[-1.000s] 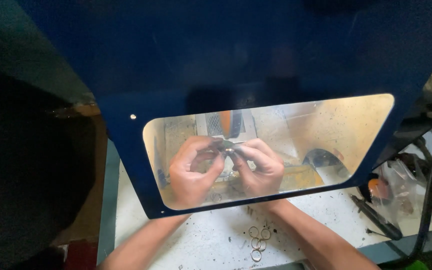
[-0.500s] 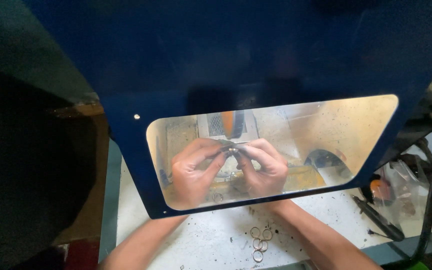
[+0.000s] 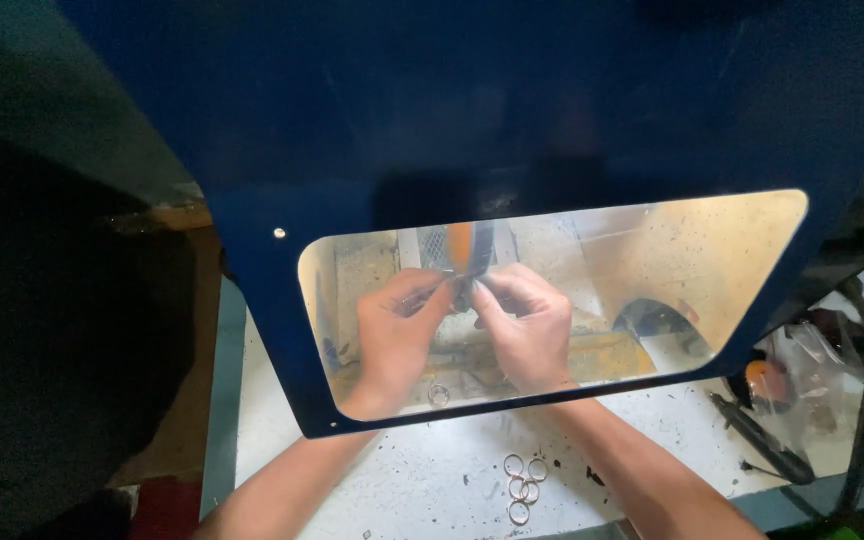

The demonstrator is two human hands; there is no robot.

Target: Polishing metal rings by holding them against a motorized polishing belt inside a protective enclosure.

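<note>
Bright warm light glows behind the clear window of the dark blue shield (image 3: 552, 120), washing both hands pale and hazy; everything left of them sinks into blackness.

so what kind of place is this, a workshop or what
Probably a small metalworking bench. Both hands, left hand and right hand, work behind a blue machine guard with a clear window. Small loose metal rings lie on the speckled white benchtop, and a black-handled tool rests to the right.
</note>
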